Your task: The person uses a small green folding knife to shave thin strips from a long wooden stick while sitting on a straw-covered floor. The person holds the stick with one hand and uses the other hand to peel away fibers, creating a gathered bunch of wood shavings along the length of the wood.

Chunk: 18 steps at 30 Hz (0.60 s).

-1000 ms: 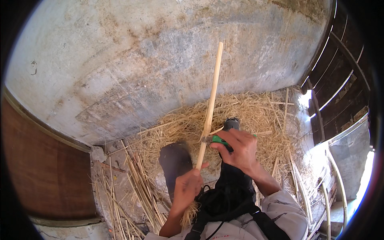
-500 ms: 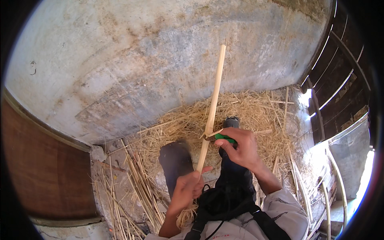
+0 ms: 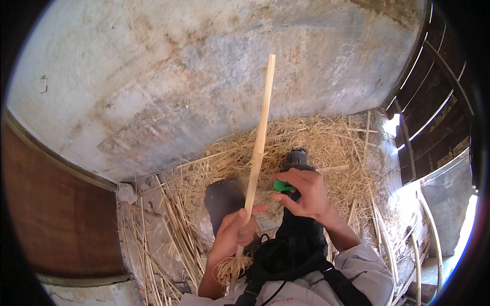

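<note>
Head view: well to the left of the pale wooden stick (image 3: pixel 262 125), a brown panel (image 3: pixel 61 214) is seen. Between panel and stick, thin canes (image 3: pixel 181 227) are strewn lengthwise over the floor. Behind the stick's upper part, a stained pale wall (image 3: pixel 168 86) is seen. Just left of the stick's lower part, a dark-clad left leg (image 3: pixel 222 199) is noted.

The stick is gripped near its lower end by the left hand (image 3: pixel 236 232): fingers wrapped round it, one finger extended to the right. As viewed, its top is leaned slightly rightward. Below this grip, a tuft of curled shavings (image 3: pixel 232 268) is bunched at the stick; whether it is attached cannot be told. At mid-stick, a small raised sliver is observed.

Behind and to the right of the stick's middle, a heap of straw-coloured shavings (image 3: pixel 326 132) is spread. Just right of the stick, a green-handled tool (image 3: pixel 282 186) is pinched between thumb and fingers of the right hand (image 3: pixel 309 196). Its green part is held apart from the stick; the tip is blurred, contact undetermined. Well right of the stick, light poles (image 3: pixel 432 224) and dark slatted boards (image 3: pixel 434 97) are recorded.
</note>
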Motion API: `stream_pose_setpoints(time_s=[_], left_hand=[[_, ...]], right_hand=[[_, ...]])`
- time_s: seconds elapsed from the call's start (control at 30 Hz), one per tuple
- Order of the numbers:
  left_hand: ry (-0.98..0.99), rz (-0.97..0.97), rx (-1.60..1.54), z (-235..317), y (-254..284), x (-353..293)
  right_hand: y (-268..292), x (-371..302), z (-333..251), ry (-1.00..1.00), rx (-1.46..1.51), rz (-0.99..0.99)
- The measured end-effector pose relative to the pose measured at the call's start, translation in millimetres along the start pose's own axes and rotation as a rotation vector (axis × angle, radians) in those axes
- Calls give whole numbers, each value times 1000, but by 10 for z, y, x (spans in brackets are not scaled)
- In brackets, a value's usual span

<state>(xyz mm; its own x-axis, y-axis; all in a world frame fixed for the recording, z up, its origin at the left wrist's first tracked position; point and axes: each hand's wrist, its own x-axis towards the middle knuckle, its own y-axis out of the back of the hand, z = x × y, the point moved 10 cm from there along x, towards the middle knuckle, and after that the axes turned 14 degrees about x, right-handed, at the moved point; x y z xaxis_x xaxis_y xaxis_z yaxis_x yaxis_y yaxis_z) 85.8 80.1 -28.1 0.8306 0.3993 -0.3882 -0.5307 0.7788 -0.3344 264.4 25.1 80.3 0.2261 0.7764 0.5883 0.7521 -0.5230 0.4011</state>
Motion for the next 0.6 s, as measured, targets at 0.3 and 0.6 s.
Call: stream_pose_setpoints(time_s=[0.3, 0.6], left_hand=[[-51, 43, 138, 56, -63, -31], [-126, 111, 298, 104, -80, -63]], right_hand=[[-59, 2, -124, 50, -199, 50], [41, 76, -203, 91, -271, 107]])
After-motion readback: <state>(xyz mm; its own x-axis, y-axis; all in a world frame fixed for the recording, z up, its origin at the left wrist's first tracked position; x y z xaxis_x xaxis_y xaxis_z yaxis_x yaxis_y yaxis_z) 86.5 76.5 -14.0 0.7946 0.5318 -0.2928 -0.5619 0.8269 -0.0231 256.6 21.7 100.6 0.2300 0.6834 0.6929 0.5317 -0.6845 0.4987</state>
